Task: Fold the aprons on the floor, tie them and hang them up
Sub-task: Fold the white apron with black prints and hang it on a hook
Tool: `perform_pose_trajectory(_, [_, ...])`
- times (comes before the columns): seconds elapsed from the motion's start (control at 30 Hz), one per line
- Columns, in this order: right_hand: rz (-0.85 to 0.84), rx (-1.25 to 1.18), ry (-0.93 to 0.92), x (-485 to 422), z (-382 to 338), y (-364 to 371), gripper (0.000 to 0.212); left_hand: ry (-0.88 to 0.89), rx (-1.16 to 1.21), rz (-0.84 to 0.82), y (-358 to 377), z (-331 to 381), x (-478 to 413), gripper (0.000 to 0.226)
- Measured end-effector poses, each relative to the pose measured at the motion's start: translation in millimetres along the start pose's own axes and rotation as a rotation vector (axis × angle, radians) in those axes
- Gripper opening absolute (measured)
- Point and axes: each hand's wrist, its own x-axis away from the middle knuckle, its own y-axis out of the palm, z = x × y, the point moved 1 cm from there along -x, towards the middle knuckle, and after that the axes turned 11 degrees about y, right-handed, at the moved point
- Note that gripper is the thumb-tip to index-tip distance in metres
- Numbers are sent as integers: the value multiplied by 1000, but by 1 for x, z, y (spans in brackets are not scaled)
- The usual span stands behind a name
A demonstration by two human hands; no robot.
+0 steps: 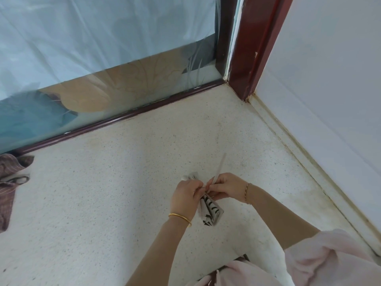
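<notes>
While I have the apron (pixel 212 212) bunched into a narrow roll, low and just right of centre in the frame, both hands meet at its upper end. My left hand (pixel 185 198) has its fingers curled round the neck of the roll. My right hand (pixel 225 187) pinches the strap (pixel 221 165) between thumb and fingertips, so neither hand is open. The roll seems to hang clear of the floor (pixel 123 182), though I cannot be sure.

This looks like the tying step. To do it well, I should hold the left grip tight so the folds don't spring apart. The strap should go snugly round the narrow neck, across the roll rather than along it. Then I should cinch the knot close and leave enough tail or loop to hang it by.

The roll's long axis runs from upper left, where a pale tip shows above my left knuckles, down to lower right. There the striped end fans out and points toward my right forearm. The strap stands up from the pinch toward the upper right, its free end in the air.

A brown apron (pixel 8 182) lies crumpled at the left edge, well apart and not yet folded. The glass door (pixel 103 48) fills the upper left, with its dark red post (pixel 249 48) beside the white wall (pixel 329 79).
</notes>
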Motion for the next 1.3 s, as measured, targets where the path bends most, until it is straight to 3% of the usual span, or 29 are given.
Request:
perform_pose_trajectory(0.17, [291,257,5,-10,15,13,18,-187,-23,-127,12,5,-5,16])
perform_pose_trajectory(0.33, [516,111,12,-16,33,27,14,-356,17,-193,20,3,-7,15])
perform_pose_trajectory(0.53, [784,458,-82,-12,25,28,21,-400,38,-354,28,4,-21,22])
perform_pose_trajectory(0.73, [698,512,-245,-12,20,25,18,-426,54,-493,31,5,-28,16])
perform_pose_trajectory(0.83, [558,497,-141,-11,18,17,7,-532,255,-389,31,1,-27,25])
perform_pose_trajectory(0.9, [470,565,-28,-9,18,11,27,-597,399,-318,29,-1,-26,27])
perform_pose_trajectory(1.07, [653,775,16,-1,15,3,12,-661,574,-203,29,-7,-29,15])
perform_pose_trajectory(1.2, [550,904,77,3,8,8,18,-675,624,-167,26,-8,-29,7])
perform_pose_trajectory(1.3, [437,709,131,6,7,10,26,-686,604,-189,22,-6,-29,14])
